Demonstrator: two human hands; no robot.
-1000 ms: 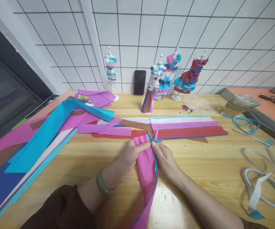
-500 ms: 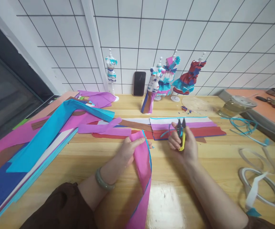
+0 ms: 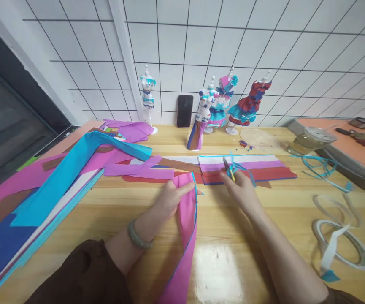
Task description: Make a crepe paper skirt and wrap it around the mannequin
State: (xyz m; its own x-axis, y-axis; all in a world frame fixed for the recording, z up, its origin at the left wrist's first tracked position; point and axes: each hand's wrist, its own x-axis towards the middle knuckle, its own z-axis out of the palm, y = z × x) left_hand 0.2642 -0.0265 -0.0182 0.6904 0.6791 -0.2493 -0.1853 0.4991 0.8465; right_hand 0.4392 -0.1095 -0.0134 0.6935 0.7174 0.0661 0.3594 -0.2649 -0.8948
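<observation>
My left hand (image 3: 174, 196) pinches the top end of a long pink strip (image 3: 187, 215) with a blue edge; the strip hangs toward me over the wooden table. To its right, my right hand (image 3: 241, 185) is closed around small snips with yellow handles (image 3: 231, 174), their dark blades pointing away from me. Thin blue scraps (image 3: 239, 166) show beside the snips, partly hidden by the fingers. Beyond my right hand lies a striped panel (image 3: 264, 164) in white, purple and red.
Coloured strips (image 3: 62, 169) are piled at the left. Dress forms (image 3: 204, 105) and a phone (image 3: 185, 110) stand along the tiled wall. A clear jar (image 3: 309, 141), blue cord (image 3: 320, 166) and a white tape roll (image 3: 358, 255) lie at the right.
My right hand has turned over and moved slightly left with the snips, whose blades now look close together. Blue scraps show beside them. The pink strip's hanging part has shifted slightly left.
</observation>
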